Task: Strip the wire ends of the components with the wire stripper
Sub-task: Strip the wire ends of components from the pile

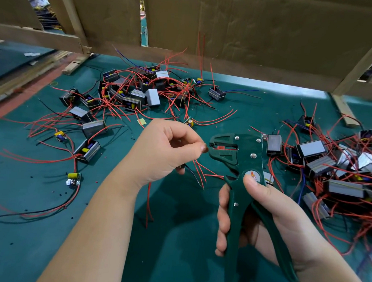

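Note:
My right hand (261,214) grips the handles of a dark green wire stripper (243,158), thumb on its round label, jaws pointing left. My left hand (164,152) pinches a wire end between thumb and forefinger right at the stripper's jaws. Red and black wires (197,174) trail down from under that hand; the component they belong to is mostly hidden in the palm. A pile of small grey-cased components with red wires (140,91) lies at the back centre. Another pile of components (337,169) lies at the right.
The work surface is a green mat (169,238) dotted with small bits of cut insulation. Loose components with red and black wires (85,149) lie at the left. Cardboard panels on a wooden frame (243,28) wall off the back.

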`<control>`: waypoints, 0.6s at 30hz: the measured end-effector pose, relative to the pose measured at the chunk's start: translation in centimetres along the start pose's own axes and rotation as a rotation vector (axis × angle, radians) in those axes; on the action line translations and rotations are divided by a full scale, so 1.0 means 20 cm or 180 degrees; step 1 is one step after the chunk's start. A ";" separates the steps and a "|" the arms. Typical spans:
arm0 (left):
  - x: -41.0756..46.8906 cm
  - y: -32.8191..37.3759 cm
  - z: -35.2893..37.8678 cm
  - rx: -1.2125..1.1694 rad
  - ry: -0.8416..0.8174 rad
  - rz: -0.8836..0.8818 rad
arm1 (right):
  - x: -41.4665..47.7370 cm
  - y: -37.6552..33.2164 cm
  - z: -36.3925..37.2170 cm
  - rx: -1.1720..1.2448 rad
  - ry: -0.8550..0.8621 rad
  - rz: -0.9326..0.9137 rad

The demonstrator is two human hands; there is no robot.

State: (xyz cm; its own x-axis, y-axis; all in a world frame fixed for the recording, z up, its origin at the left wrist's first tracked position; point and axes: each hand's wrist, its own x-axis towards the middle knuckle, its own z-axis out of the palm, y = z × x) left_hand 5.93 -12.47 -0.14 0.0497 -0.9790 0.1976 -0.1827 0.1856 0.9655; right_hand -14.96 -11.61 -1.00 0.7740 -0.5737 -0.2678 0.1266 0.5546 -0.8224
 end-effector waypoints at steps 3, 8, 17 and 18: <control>0.00 0.00 0.00 0.0046 -0.0027 -0.0003 | 0.00 0.00 0.00 -0.0011 -0.0016 0.0013; 0.00 -0.01 -0.01 0.0100 -0.0008 0.0013 | 0.00 0.01 0.00 0.0026 0.0099 0.0068; 0.03 -0.07 0.02 0.0495 -0.0007 -0.0326 | 0.04 0.00 0.06 0.0281 0.1344 -0.0010; 0.03 -0.07 0.02 0.0623 -0.0075 -0.0328 | 0.04 -0.02 0.05 0.0341 0.1358 -0.0054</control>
State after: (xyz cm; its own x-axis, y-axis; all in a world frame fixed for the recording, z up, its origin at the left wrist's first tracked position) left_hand 5.75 -13.34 -1.52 0.0554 -0.9941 0.0933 -0.3650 0.0668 0.9286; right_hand -13.87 -11.67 -0.47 0.4487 -0.7683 -0.4564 0.2179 0.5894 -0.7779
